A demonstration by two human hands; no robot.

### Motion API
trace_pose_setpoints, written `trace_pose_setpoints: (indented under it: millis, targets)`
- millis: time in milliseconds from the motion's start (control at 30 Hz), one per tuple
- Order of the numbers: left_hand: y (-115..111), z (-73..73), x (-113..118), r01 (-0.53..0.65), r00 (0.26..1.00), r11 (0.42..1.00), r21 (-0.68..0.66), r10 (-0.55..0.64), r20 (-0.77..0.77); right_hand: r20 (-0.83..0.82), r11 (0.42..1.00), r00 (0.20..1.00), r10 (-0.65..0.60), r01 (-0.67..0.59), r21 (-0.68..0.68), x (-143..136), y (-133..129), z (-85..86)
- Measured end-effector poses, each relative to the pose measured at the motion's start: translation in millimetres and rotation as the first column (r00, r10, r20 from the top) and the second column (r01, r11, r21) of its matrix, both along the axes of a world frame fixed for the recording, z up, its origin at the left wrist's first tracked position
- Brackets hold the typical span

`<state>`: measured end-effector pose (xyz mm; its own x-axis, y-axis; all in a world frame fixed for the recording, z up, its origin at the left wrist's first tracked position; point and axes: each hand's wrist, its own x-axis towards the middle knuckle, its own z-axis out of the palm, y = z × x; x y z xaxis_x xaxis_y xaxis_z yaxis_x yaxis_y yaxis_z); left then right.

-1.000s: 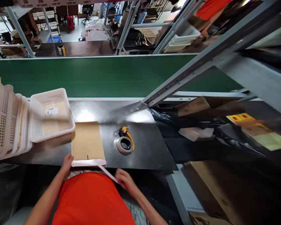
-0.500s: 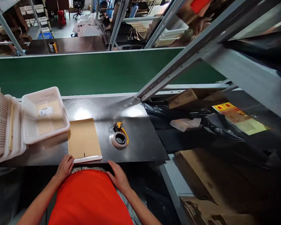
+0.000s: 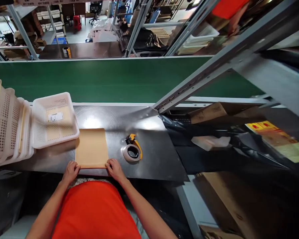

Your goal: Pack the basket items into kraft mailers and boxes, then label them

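A flat tan cardboard piece [image 3: 91, 147] lies on the metal table, close to its front edge. At its near left corner, my left hand [image 3: 71, 171] is closed on the edge. The near right corner is pinched by my right hand [image 3: 114, 168]. Between the two hands runs a thin reddish-brown near edge. Right of the cardboard, a tape roll [image 3: 132, 153] with a yellow and black dispenser [image 3: 137, 143] rests on the metal surface, touched by neither hand.
A white basket [image 3: 76, 131] holding a labelled tan packet [image 3: 57, 124] stands left, beside stacked baskets [image 3: 8, 122]. A green belt [image 3: 102, 81] runs behind. A metal post [image 3: 196, 78] slants at right, near cardboard boxes [image 3: 209, 113] and black plastic. Another person's arm [image 3: 234, 23] shows top right.
My right hand has moved left onto the cardboard's corner and closed. The whitish strip and small dark mark at the near edge no longer show. The view has shifted slightly.
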<state>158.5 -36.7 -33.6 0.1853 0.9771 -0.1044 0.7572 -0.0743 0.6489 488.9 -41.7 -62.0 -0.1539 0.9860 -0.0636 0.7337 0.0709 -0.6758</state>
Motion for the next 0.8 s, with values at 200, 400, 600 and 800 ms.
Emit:
trace_pose_setpoints:
  millis: [200, 400, 600, 800]
  targets:
    - [13, -9.5, 7, -0.257, 0.963, 0.966, 0.006, 0.257, -0.08, 0.172, 0.969, 0.957, -0.235, 0.244, -0.032, -19, 12, 1.5]
    - [9, -4.0, 35, 0.467, 0.883, 0.88, 0.08, -0.468, -0.008, 0.14, 0.996, 0.988, 0.073, -0.08, 0.046, -40, 8, 12.2]
    - [1, 1.2, 11, 0.705, 0.696, 0.707, -0.062, -0.706, -0.135, 0.239, 0.831, 0.831, 0.502, -0.54, 0.133, -22, -8, -10.8]
    - [-16, -16.7, -41, 0.581, 0.787, 0.805, -0.123, -0.594, -0.166, 0.304, 0.969, 0.951, 0.047, -0.118, 0.217, 13, 14, -14.2]
